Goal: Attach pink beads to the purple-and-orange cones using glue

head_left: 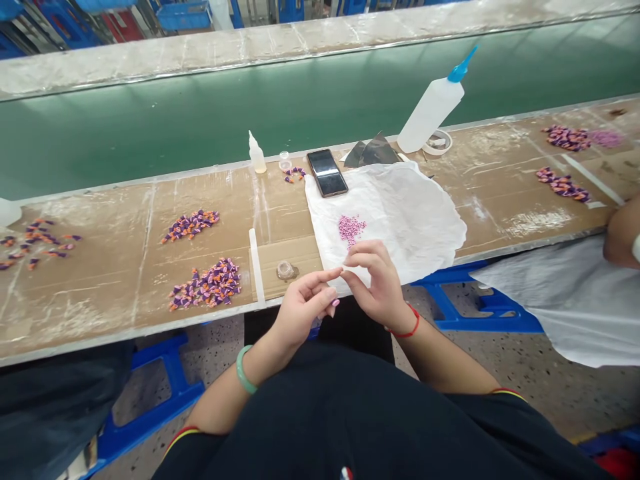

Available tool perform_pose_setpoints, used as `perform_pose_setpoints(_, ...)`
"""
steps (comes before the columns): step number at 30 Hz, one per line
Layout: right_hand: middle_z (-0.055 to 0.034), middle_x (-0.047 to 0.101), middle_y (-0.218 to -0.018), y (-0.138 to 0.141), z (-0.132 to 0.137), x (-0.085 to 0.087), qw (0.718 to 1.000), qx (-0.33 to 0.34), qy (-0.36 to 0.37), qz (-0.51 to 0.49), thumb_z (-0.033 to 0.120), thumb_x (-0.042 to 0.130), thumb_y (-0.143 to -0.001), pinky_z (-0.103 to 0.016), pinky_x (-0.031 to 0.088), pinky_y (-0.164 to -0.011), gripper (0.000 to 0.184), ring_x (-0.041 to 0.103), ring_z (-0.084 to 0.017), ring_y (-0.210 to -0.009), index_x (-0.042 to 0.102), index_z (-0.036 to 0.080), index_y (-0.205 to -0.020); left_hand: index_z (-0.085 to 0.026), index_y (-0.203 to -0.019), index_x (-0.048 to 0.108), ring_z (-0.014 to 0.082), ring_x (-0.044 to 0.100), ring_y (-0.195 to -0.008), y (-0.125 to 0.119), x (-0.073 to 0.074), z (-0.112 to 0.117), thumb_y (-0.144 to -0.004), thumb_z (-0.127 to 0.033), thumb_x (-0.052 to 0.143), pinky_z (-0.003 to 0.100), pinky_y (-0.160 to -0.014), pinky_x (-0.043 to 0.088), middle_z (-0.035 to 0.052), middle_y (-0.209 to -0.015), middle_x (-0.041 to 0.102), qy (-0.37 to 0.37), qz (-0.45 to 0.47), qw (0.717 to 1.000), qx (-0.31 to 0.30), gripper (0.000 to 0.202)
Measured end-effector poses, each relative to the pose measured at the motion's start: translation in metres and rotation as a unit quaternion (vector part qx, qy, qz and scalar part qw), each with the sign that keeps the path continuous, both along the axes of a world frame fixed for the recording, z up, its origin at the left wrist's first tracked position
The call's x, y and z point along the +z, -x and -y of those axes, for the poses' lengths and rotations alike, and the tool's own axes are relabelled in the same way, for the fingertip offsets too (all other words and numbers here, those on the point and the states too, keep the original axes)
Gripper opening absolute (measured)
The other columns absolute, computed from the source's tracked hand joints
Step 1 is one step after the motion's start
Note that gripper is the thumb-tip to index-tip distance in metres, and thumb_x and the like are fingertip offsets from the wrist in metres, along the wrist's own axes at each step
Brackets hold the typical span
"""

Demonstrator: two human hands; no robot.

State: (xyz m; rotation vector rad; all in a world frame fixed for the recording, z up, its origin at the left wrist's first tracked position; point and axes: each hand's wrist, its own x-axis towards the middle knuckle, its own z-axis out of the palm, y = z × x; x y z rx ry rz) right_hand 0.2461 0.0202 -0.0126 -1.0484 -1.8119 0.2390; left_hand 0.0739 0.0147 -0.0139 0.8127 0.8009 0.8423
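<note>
Left hand (304,305): grip nearly closed, fingers curled around a small pink piece (335,303), probably to steady it.
Right hand (376,280): thumb and forefinger meet near the left forefinger's tip; cannot tell whether they pinch anything.
Pink beads (351,229): piled on the white cloth (417,213) just beyond the hands, likely for easy reach.
Cloth: spread over the desk (125,220), perhaps so beads show clearly.

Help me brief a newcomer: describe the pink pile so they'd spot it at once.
On the long brown worktop lies a white cloth with a phone at its upper left. Between the phone and the right hand sits the pink pile of tiny bits. Unlike the purple-and-orange piles, it rests on the cloth.
</note>
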Motion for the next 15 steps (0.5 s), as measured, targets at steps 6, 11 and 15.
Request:
perform_pose_setpoints(6,-0.0045,0.069,-0.108,-0.001,0.001,-0.007,0.996,0.011,-0.068,0.055,0.013,0.058,-0.089,-0.049,0.052,-0.092,0.022,0.060,-0.027,-0.113,0.068,0.032,-0.093,-0.013,-0.081,0.071,0.0030,0.032,-0.042,0.002,0.007,-0.003,-0.065,-0.031,0.082,0.021,-0.046,0.023,-0.0064,-0.051,0.048,0.104,0.063,0.993,-0.002,0.027)
perform_pose_setpoints(11,-0.0080,0.063,-0.111,0.021,0.014,-0.013,0.980,0.042,0.106,-0.162,0.021,0.060,-0.092,-0.045,0.052,-0.093,0.009,0.059,-0.026,-0.114,0.064,0.025,-0.086,-0.014,-0.068,0.063,0.0032,0.036,-0.044,0.002,0.007,-0.002,-0.063,-0.037,0.085,0.019,-0.046,0.026,-0.0051,-0.052,0.052,0.071,0.034,0.996,0.039,0.032)
perform_pose_setpoints(15,-0.0064,0.058,-0.103,0.037,0.024,-0.021,0.924,0.059,0.231,-0.300,0.028,0.065,-0.091,-0.039,0.051,-0.092,0.011,0.059,-0.022,-0.105,0.065,0.023,-0.082,-0.015,-0.066,0.060,0.0060,0.043,-0.048,0.003,-0.002,0.000,-0.066,-0.048,0.084,0.020,-0.049,0.035,-0.0040,-0.053,0.054,0.007,-0.023,0.998,0.060,0.040)
